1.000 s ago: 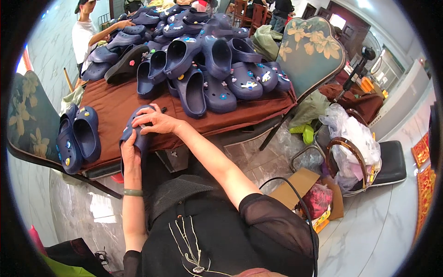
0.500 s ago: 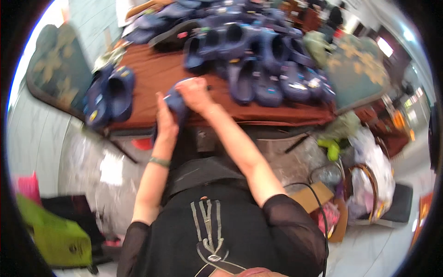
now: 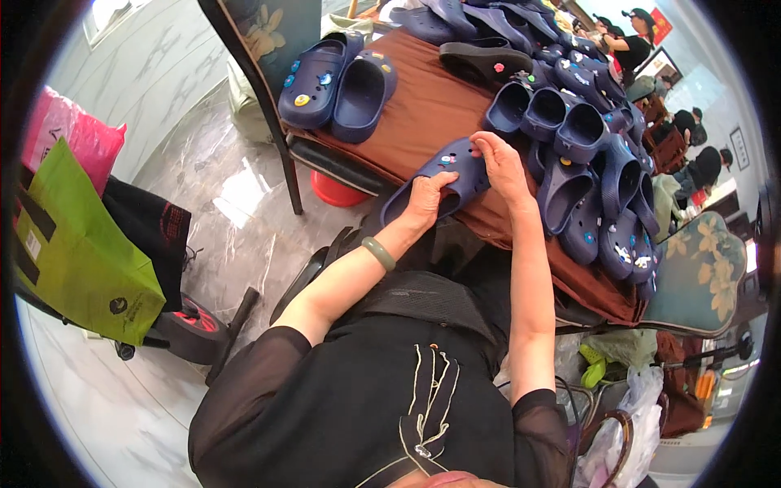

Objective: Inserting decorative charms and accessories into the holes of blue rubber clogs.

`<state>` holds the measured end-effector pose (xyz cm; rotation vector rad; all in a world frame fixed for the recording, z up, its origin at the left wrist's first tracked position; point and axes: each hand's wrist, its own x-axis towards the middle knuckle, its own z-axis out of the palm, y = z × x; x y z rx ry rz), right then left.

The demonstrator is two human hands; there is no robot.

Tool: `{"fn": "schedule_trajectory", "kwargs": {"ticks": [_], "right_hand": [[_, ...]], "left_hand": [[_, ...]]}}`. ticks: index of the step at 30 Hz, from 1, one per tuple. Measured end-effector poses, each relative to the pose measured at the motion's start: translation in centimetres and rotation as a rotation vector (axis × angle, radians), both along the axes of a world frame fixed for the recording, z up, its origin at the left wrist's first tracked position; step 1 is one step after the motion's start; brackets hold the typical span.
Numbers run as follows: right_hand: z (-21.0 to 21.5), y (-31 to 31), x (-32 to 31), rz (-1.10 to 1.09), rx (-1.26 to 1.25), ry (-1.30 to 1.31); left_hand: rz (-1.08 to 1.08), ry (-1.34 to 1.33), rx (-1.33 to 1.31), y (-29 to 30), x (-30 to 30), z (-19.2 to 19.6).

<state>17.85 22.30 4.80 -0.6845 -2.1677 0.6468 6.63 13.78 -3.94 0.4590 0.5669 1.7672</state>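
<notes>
A navy blue clog [image 3: 466, 185] with small charms on its holed upper is held over the near edge of the cloth-covered surface. My left hand [image 3: 425, 200] grips it around the opening, thumb on top. At the toe end, the curled fingers of my right hand [image 3: 503, 169] close against the clog; whether a small charm is between them is hidden. Farther left, a finished-looking pair stands together: a clog with charms [image 3: 313, 85] and another clog [image 3: 364, 98] beside it. To the right lies a heap of navy clogs [image 3: 582, 130], several bearing charms.
Brown cloth [image 3: 431, 89] covers the work surface between floral-patterned chair backs, one of them [image 3: 700, 272] at right. A red basin [image 3: 338, 189] sits underneath. Green and pink bags [image 3: 89, 260] hang over a wheeled thing at left. Plastic bags [image 3: 630, 423] are at lower right. People [image 3: 634, 49] sit farther back.
My view has swung left, so the surface appears shifted and tilted. The clog stays in my hands, now turned with its upper and opening more visible.
</notes>
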Motion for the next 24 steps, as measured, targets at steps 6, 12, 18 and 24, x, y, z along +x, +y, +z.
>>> {"fn": "schedule_trajectory", "kwargs": {"ticks": [6,12,18,24], "right_hand": [[0.5,-0.3,-0.7,0.167,0.41,-0.553],[0.0,0.9,-1.6,0.101,0.234,-0.653],[-2.4,1.1,-3.7,-0.236,0.426,-0.526],[-2.4,1.2,-4.1,-0.3,0.323,-0.375]], "left_hand": [[-0.096,-0.072,0.058,0.6,-0.3,-0.5],[-0.169,-0.068,0.119,0.9,-0.7,-0.7],[-0.111,-0.041,0.124,0.8,-0.5,-0.5],[-0.171,0.019,0.102,1.3,-0.9,-0.8]]}}
